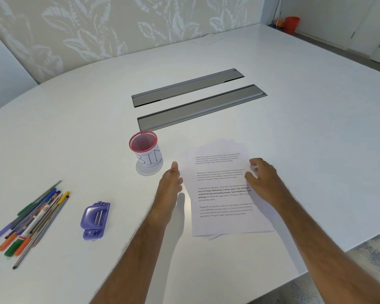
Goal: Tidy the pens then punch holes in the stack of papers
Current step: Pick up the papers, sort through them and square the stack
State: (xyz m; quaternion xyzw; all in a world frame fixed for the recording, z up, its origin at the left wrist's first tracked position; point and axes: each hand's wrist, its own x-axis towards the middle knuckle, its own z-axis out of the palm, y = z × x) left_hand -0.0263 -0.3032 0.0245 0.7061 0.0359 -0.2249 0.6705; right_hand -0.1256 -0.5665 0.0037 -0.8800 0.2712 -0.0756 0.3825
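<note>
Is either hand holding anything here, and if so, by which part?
Nothing is gripped. The left hand and right hand are open, flanking the paper stack at its left and right edges.

white table bears pens, punch, cup, papers.

A white label on the red mesh pen cup reads "BIN". The top sheet of the stack of papers carries printed paragraphs, one in bold beginning "Village life is a peaceful, close-knit"; the smaller print is blurred.
</note>
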